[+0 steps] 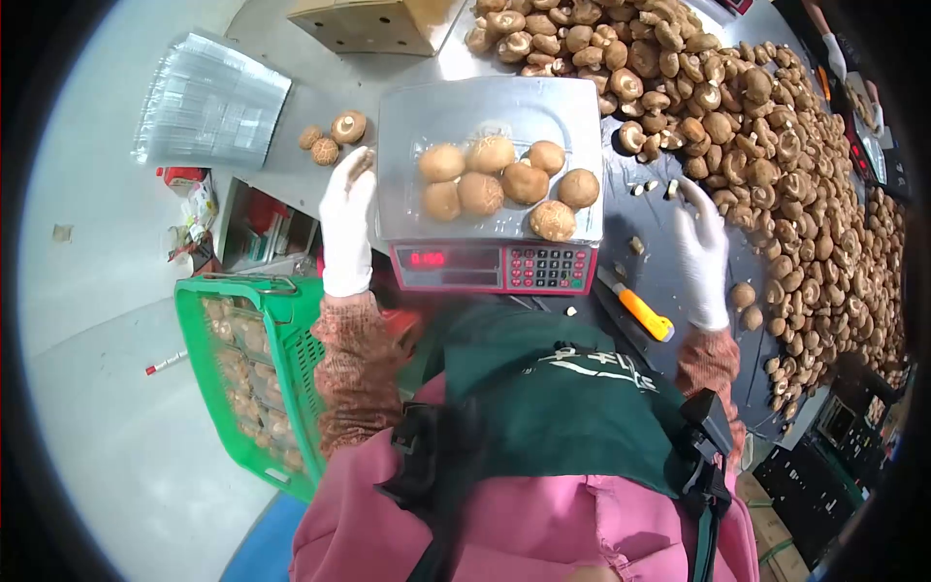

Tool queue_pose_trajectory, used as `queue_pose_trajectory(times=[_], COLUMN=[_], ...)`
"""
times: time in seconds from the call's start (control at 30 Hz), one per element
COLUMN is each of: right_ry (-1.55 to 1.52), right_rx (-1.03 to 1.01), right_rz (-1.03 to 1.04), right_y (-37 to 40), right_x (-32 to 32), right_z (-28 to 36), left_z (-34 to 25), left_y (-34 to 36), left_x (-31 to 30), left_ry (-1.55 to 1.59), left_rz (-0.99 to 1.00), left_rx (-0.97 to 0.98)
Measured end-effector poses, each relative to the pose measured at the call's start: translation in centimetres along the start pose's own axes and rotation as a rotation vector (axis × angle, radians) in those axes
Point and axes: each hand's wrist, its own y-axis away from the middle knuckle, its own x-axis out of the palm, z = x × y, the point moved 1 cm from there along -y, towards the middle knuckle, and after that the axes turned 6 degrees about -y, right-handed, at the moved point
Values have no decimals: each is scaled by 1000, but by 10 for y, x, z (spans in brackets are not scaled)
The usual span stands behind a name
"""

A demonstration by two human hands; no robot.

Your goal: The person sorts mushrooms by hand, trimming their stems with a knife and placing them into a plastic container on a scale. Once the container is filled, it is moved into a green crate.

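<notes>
My left hand, in a white glove, is beside the left edge of the scale, fingers slightly curled and apart, with nothing visible in them. Brown mushrooms lie on the scale, several of them in a clear plastic tray on its metal plate. Red digits glow on the display, too small to read surely. Right of the scale, my right hand, also gloved, hovers with its fingers spread and holds nothing. Below and left of it lies an orange-yellow utility knife.
A large mushroom heap covers the right side. Several loose mushrooms and stacked clear trays are at left. A green crate of packed mushrooms stands lower left. A cardboard box is at the back; another person's gloved hand shows far right.
</notes>
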Motion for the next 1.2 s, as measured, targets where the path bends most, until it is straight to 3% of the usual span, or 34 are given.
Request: queue_pose_trajectory(times=[0.07,0.17,0.2,0.27,0.33,0.37,0.4,0.43,0.47,0.5,0.53,0.6,0.67,0.73,0.8,0.83,0.97,1.0,1.07,1.1,1.2], right_ry=[-107,60,-183,-332,-24,42,760,200,157,311,159,114,100,343,605,645,362,-128,-935,-1145,-1440], right_rx=[95,179,349,367,346,430,24,368,402,337,319,269,306,317,191,201,232,339,274,291,396], right_rz=[-149,-269,-429,-525,-521,-608,-360,-681,-739,-762,-832,-887,-881,-806,-811,-823,-749,-799,-694,-691,-606], right_y=[22,68,83,114,135,142,152,153,159,164,168,165,155,143,128,121,115,117,122,127,132], right_x=[-43,-108,-118,-140,-150,-153,-166,-164,-172,-174,-182,-181,-175,-170,-165,-164,-177,-180,-193,-193,-196], right_z=[-54,-118,-137,-174,-171,-168,-170,-164,-172,-180,-198,-213,-214,-208,-213,-212,-224,-227,-210,-210,-184], left_z=[16,15,15,18,24,6,-9,10,27,27,26,39,48,40,33,27,-7,-18,-43,-57,-90], left_y=[0,5,5,9,9,13,18,15,8,11,14,6,6,12,14,18,23,21,23,22,32], left_x=[-14,-16,-13,-9,5,18,28,29,24,22,23,11,7,10,15,18,21,21,33,39,80], left_ry=[-33,-46,-64,-160,-273,-387,-480,-312,-405,-338,-155,-426,-391,-411,-429,-325,-517,-587,-579,-690,-563], left_rz=[-49,-54,-41,-38,-17,-46,-45,-46,-20,-15,32,109,132,151,158,105,21,17,-39,-39,-26], left_rx=[-55,-91,-91,-63,16,-48,-100,-151,-50,-102,-165,-75,-106,-117,-95,-194,-80,-12,70,125,206])
